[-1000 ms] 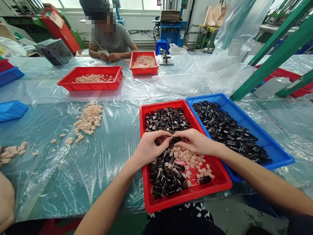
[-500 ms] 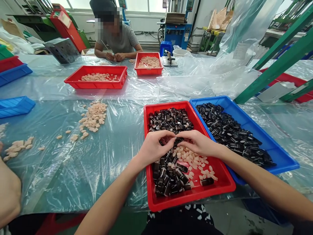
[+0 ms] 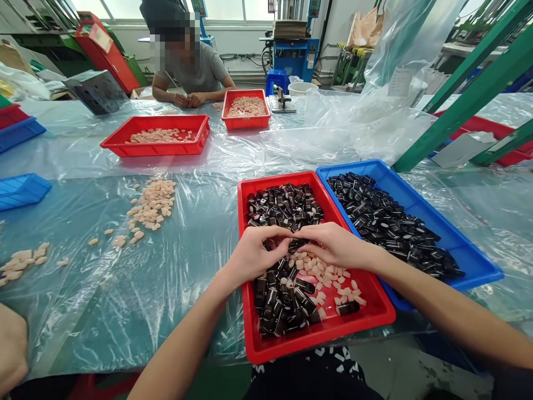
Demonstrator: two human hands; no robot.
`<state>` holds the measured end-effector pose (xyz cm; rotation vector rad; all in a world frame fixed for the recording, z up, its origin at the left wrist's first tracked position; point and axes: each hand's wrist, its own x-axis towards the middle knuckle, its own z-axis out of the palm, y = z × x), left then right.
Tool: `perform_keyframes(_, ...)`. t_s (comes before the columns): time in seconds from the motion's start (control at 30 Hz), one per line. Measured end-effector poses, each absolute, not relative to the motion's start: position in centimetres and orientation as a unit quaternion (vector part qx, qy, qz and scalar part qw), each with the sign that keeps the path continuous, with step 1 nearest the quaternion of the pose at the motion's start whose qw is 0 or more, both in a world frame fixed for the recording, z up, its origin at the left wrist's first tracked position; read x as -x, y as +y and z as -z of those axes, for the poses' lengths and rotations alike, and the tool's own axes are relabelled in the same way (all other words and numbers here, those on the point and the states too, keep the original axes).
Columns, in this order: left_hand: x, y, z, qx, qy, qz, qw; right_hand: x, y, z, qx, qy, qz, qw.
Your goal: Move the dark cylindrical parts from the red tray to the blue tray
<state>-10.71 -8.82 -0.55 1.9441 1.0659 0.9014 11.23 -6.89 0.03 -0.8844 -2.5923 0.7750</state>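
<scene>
My left hand (image 3: 254, 254) and my right hand (image 3: 337, 244) meet fingertip to fingertip over the middle of the near red tray (image 3: 377, 308). Both have fingers curled together in a pinch on something small that I cannot make out. The tray holds several small black parts (image 3: 283, 206) at its far end and near left, and a scatter of pale pink pieces (image 3: 328, 275) under my right hand.
A blue tray (image 3: 478, 264) full of black parts touches the red tray's right side. Pink pieces (image 3: 152, 203) lie loose on the plastic-covered table at left. Two red trays (image 3: 160, 145) of pink pieces stand farther back, near a seated person (image 3: 187, 66). Green frame bars (image 3: 470, 89) slant at right.
My hands stay together over the tray, with only small finger movement. The view shifted slightly.
</scene>
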Motion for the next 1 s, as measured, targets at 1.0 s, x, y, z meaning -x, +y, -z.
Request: perform_keyframes(1.0,10.70,-8.96,0.43,-0.770,0.404,-0.337,0.362,-11.10,-6.86,-0.17,0.303,-0.889,-0.319,0.127)
